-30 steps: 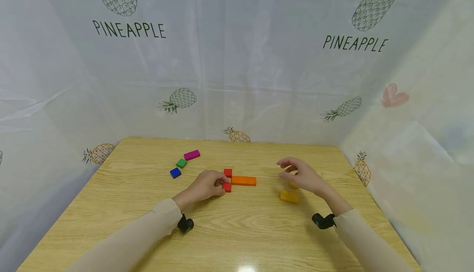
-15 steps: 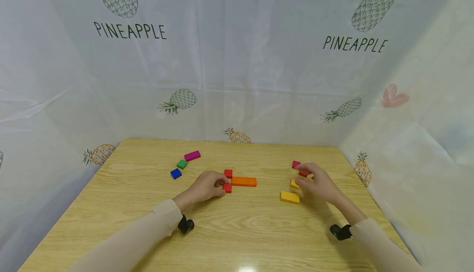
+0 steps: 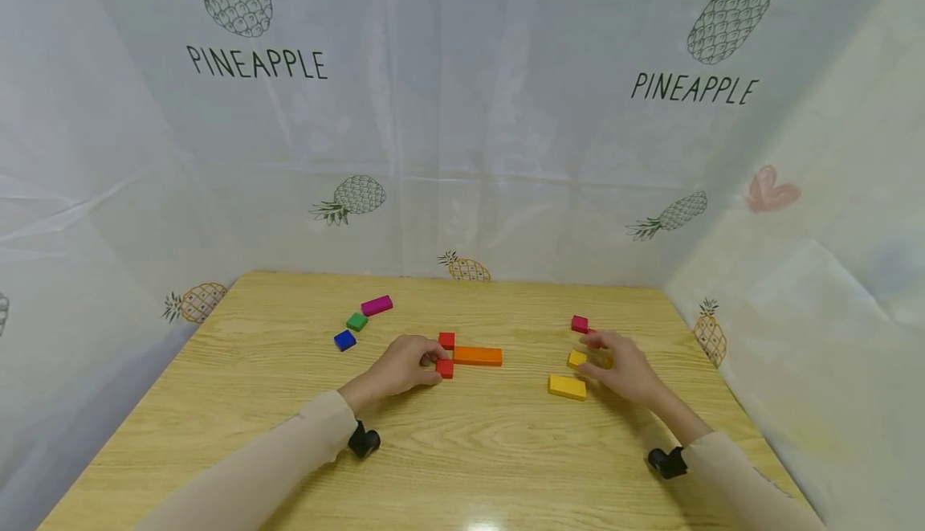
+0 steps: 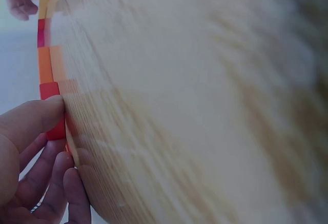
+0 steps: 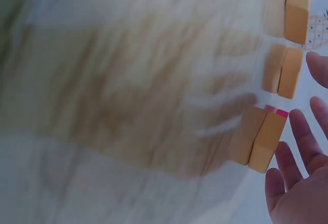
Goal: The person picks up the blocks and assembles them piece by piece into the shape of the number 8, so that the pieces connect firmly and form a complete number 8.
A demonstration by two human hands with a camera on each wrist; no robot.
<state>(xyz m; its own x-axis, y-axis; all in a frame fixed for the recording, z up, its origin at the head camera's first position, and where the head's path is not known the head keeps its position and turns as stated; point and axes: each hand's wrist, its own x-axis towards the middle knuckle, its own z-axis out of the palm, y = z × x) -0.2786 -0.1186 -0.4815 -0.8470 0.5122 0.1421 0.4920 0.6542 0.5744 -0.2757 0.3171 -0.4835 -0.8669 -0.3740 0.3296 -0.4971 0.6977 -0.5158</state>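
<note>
In the head view my left hand [image 3: 405, 364] pinches a red block [image 3: 445, 369] on the table. The left wrist view shows the thumb on one side of that red block [image 4: 55, 126] and fingers on the other. A second red block [image 3: 446, 341] sits just behind, and a long orange block [image 3: 478, 356] extends to the right of the pair. My right hand [image 3: 623, 366] hovers with fingers apart around a small yellow block [image 3: 576, 359]. In the right wrist view those fingers [image 5: 302, 137] look relaxed and hold nothing. A longer yellow block [image 3: 567, 387] lies nearer.
At the back left lie a magenta block [image 3: 376, 305], a green block [image 3: 356, 321] and a blue block [image 3: 344, 341]. A crimson block [image 3: 580, 324] lies beyond my right hand; other blocks there are partly hidden. A pineapple-printed curtain [image 3: 506, 218] borders the wooden table [image 3: 462, 443].
My right hand has moved right and then come slightly lower over the small yellow block, uncovering the crimson block. The left hand has stayed on the red block.
</note>
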